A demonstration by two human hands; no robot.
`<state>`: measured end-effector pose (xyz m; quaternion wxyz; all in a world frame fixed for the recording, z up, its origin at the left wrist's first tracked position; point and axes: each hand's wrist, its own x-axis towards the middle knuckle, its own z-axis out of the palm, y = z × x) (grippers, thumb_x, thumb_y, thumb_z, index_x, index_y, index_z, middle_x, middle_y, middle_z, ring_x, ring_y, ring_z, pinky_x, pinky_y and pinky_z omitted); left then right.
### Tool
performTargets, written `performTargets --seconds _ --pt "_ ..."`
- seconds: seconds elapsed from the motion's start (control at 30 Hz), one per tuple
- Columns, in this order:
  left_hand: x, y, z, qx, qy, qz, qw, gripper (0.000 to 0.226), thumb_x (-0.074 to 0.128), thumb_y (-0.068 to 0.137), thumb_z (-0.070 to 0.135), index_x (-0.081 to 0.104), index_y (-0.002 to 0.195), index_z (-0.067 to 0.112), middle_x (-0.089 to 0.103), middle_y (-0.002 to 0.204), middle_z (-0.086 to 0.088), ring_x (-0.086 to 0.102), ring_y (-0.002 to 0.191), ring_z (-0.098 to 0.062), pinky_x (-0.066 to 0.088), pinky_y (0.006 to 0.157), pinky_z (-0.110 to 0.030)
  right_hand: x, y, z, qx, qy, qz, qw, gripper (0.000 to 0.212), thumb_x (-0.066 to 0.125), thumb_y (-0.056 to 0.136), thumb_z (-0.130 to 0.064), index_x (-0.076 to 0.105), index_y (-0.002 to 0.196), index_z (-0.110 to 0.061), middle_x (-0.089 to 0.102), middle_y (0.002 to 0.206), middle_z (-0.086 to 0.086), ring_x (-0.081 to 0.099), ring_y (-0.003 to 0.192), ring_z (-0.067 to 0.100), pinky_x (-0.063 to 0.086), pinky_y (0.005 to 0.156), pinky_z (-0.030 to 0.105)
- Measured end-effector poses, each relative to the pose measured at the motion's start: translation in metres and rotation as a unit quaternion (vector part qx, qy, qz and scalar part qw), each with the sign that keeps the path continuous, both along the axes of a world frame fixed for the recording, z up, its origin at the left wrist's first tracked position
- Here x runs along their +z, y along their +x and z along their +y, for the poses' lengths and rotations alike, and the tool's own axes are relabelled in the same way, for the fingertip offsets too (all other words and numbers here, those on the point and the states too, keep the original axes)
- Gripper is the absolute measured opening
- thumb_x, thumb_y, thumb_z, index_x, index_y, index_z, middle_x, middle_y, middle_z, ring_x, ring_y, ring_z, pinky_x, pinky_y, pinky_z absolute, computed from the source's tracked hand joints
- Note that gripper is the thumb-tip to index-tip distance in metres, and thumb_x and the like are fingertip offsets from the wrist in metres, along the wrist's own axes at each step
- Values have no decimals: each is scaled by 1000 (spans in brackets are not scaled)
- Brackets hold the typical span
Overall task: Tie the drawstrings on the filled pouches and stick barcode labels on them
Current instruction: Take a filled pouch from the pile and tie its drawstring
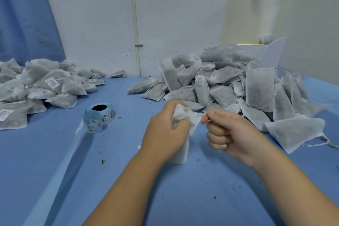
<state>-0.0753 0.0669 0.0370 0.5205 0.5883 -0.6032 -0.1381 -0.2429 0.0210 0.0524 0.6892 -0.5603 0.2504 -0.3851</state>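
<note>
Blue cloth [128,189] covers the work surface under both forearms, speckled with dark crumbs. Beyond and to the right of the right hand [231,134] rises a heap of untied pouches [229,82], grey-filled, with loose white strings. Its nearest bags lie just past the knuckles, and one stray pouch [293,132] sits just right of that hand with its strings trailing. Well to the left of the left hand [165,132] lies a lower pile of labelled pouches [36,86]. Between that pile and the hand stands a label roll [100,115], its pale blue backing strip [55,170] running off toward the person.

Between the two hands is the pouch [180,150] being worked. It stands upright with its long axis vertical, bottom end down at the cloth and mouth pointing up. The left hand's fingers are wrapped round the gathered neck, so the white fabric bunches out above the fist. The right hand's thumb and forefinger pinch the drawstring [203,114] just right of that neck, the other fingers curled into the palm.

Open cloth lies nearer the person than both hands and leftward as far as the roll. A bare lane also runs beyond the left hand, between the two piles, up to the white wall [91,24] and its pipe [135,24]. To the right, the heap crowds close.
</note>
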Motion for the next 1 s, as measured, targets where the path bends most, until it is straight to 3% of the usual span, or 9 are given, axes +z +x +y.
performTargets --seconds 0.13,0.23,0.3,0.43,0.53,0.73,0.9,0.97,1.0 --pt "0 3 4 -33 33 -88 995 38 41 66 68 46 100 51 57 68 19 53 69 0 36 58 -22 3 -4 1 39 31 -20 999 36 62 81 -36 54 54 -14 18 49 -6 16 39 6 16 41 21" --pt "0 1 6 -58 45 -126 989 52 41 61 78 47 104 49 59 81 18 55 78 1 41 65 -22 5 -4 4 61 26 -55 996 48 80 71 -41 43 49 -18 23 48 -6 15 40 7 15 42 23" --pt "-1 -1 7 -63 59 -159 984 57 47 63 78 47 110 47 59 85 20 55 79 1 41 65 -21 6 -2 7 55 21 -69 996 49 82 65 -33 38 49 -21 20 47 -7 15 40 7 15 43 23" --pt "-4 -3 5 -50 68 -190 978 43 61 72 67 49 108 46 54 72 25 51 68 1 33 58 -21 10 -2 8 14 25 -87 996 45 67 76 -13 36 46 -25 13 49 -7 8 43 9 13 41 21" --pt "-4 -5 4 -44 83 -223 970 30 63 82 57 50 106 47 53 72 23 52 76 -6 34 60 -19 16 -7 8 -28 41 -132 990 41 63 70 -16 31 45 -25 6 52 -5 4 43 12 9 42 23" --pt "-7 -15 7 -65 90 -282 953 36 53 82 66 44 114 49 50 66 22 48 67 5 25 53 -16 26 -27 2 -94 85 -250 960 46 56 69 -16 18 45 -25 3 51 -6 4 43 14 11 38 23" --pt "-6 -26 7 -120 72 -282 949 57 17 74 84 22 128 68 52 64 22 49 70 8 32 61 -13 28 -32 1 -117 89 -285 947 44 57 69 -19 23 40 -22 7 45 -5 4 42 13 13 36 22" --pt "-5 -26 8 -112 67 -278 952 47 15 82 76 33 124 63 58 71 19 52 76 3 40 67 -16 26 -31 0 -116 104 -288 945 44 58 69 -21 25 41 -22 8 44 -6 4 42 14 11 38 23" --pt "-4 -25 9 -101 59 -274 955 46 18 86 68 47 116 50 60 75 14 54 78 -3 44 71 -23 25 -30 -1 -108 110 -285 946 43 58 70 -22 27 41 -22 7 46 -5 4 43 14 10 39 24"
